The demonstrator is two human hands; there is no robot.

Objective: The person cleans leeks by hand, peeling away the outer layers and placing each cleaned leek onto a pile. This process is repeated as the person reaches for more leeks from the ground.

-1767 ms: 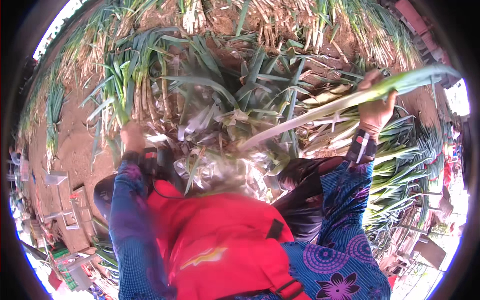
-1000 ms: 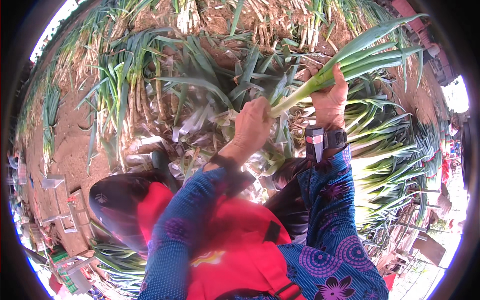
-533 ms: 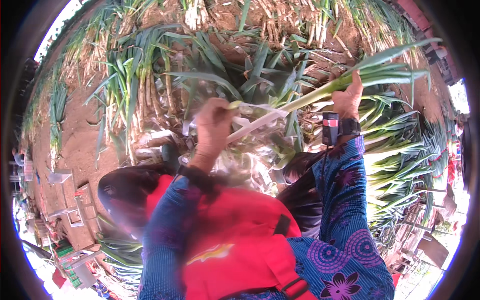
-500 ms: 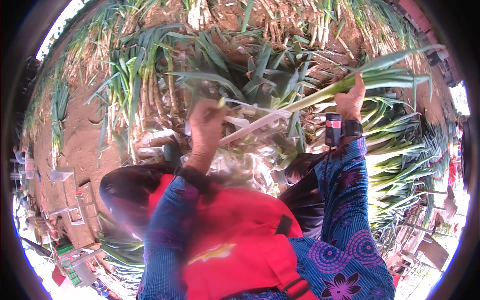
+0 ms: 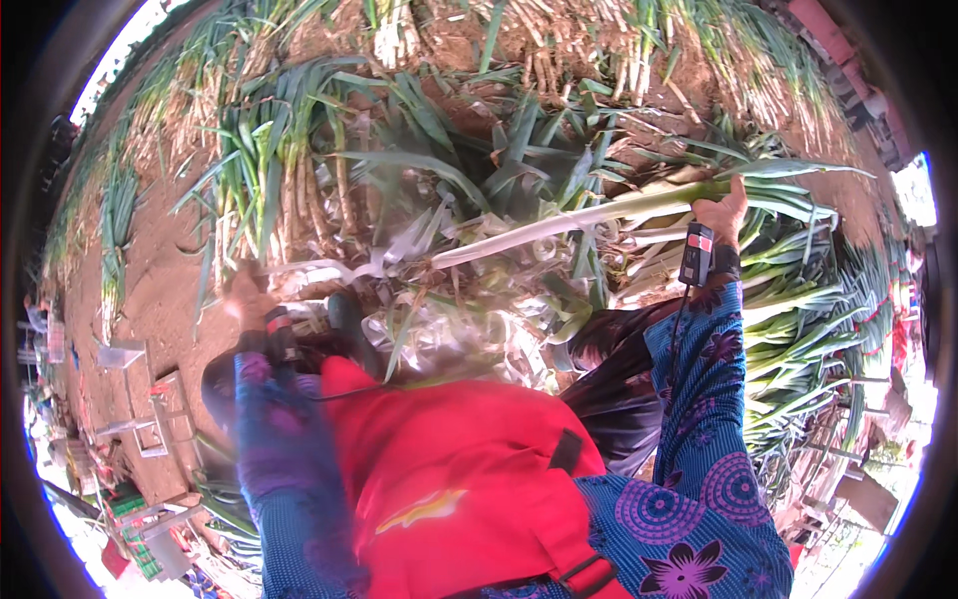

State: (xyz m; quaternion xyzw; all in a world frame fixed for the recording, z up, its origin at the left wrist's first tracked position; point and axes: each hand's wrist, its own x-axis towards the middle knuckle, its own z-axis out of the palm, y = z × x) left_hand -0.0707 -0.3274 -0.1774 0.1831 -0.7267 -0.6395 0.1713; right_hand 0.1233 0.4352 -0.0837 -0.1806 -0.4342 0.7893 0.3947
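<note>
A long, slender leek with a smooth white stalk and flat green leaves (image 5: 599, 212) lies slantwise above the brown soil ground (image 5: 150, 260), root end toward the middle, leaves toward the ground's right side. The right hand (image 5: 722, 216) grasps it where white turns to green. A thin, limp, whitish strip of leaf sheath (image 5: 344, 268) runs from near the root end to the left hand (image 5: 246, 298), too blurred to tell whether its fingers are closed. Below lies a loose litter of pale sheaths and leaves (image 5: 474, 334); right of it, a pile of green-and-white leeks (image 5: 788, 299). The leek should be light, its stalk fairly stiff yet easily bruised, perhaps slick; the leaves floppy. The firm upper stalk looks the surest hold, the strip likely to tear
</note>
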